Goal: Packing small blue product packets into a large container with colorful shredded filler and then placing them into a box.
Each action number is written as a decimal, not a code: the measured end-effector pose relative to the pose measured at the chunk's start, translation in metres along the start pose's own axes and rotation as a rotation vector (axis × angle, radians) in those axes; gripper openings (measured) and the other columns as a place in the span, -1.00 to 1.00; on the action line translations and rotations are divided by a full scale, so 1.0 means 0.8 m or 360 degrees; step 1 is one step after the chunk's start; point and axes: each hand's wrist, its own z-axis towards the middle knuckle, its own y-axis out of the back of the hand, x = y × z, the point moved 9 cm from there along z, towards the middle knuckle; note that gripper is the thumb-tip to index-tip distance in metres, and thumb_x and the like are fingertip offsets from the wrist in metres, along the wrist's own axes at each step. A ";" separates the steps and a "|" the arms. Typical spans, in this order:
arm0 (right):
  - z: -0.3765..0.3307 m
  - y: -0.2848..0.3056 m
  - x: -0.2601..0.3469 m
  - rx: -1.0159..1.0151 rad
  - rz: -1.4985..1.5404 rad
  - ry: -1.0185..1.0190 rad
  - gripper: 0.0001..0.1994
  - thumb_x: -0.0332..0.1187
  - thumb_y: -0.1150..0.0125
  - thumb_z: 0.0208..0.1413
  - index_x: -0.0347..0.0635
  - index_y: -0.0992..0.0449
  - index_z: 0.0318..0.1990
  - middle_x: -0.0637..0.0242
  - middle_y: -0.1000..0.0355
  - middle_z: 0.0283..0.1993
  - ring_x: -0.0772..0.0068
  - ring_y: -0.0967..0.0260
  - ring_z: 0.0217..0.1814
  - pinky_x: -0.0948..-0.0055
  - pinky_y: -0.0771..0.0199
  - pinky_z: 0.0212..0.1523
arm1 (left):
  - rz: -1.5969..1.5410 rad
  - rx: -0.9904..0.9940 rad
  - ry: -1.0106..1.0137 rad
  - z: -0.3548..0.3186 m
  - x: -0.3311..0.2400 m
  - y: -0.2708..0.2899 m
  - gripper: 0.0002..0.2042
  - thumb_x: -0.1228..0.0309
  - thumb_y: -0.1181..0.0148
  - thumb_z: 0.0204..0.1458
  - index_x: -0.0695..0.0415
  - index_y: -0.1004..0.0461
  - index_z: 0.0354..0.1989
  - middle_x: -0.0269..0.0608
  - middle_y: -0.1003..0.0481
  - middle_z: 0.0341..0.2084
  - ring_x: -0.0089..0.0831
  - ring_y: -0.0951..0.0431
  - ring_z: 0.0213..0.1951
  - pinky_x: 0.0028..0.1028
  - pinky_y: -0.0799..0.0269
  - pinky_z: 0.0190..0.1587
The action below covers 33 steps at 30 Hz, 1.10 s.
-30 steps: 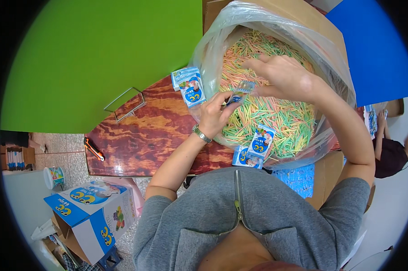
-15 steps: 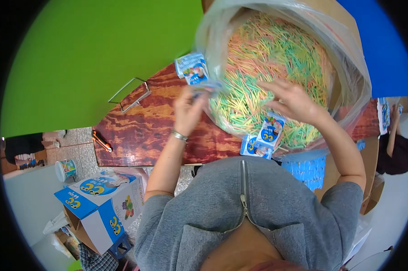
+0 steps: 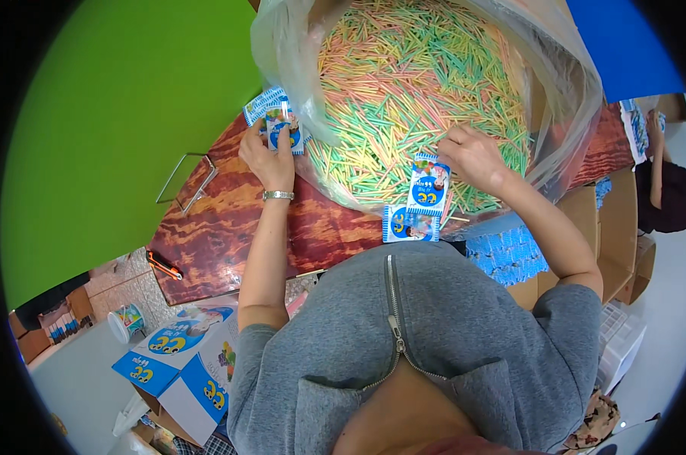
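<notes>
My left hand [image 3: 269, 161] grips a small blue-and-white packet [image 3: 284, 135], with the thumb across its front and the fingers at its left edge. Under and behind it lies a small stack of like packets [image 3: 261, 105], beside the clear plastic bag [image 3: 286, 57]. My right hand [image 3: 473, 161] is closed at the upper right corner of another packet [image 3: 428, 193], its fingertips partly hidden. That packet overlaps a lower one [image 3: 398, 225] at the bag's near edge. Thin pink, yellow and green sticks [image 3: 388, 98] fill the bag.
A wire stand [image 3: 195, 186] and an orange box cutter [image 3: 163, 264] rest on the red-brown table [image 3: 214, 243]. Green [image 3: 146, 91] and blue [image 3: 624, 49] surfaces flank the bag. A printed carton [image 3: 180, 356] stands lower left, open cardboard boxes [image 3: 616, 243] right. Another person's arm [image 3: 656, 171] shows far right.
The left hand has brought its packet onto the stack at the left. The right hand has come down to the near packet, which now stands straighter. The whole view has shifted slightly.
</notes>
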 end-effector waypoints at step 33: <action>0.060 0.073 0.038 -0.0129 0.1038 -0.0115 -0.85 -0.34 -0.26 0.07 -0.22 -0.53 -0.29 0.21 -0.48 -0.39 0.23 -0.47 -0.36 0.34 -0.40 -0.39 | -0.1467 0.1456 0.0360 -0.122 -0.175 -0.087 -0.79 0.34 -0.22 0.13 0.28 -0.57 -0.27 -0.36 -0.57 -0.46 -0.75 -0.44 -0.39 -0.61 -0.41 -0.34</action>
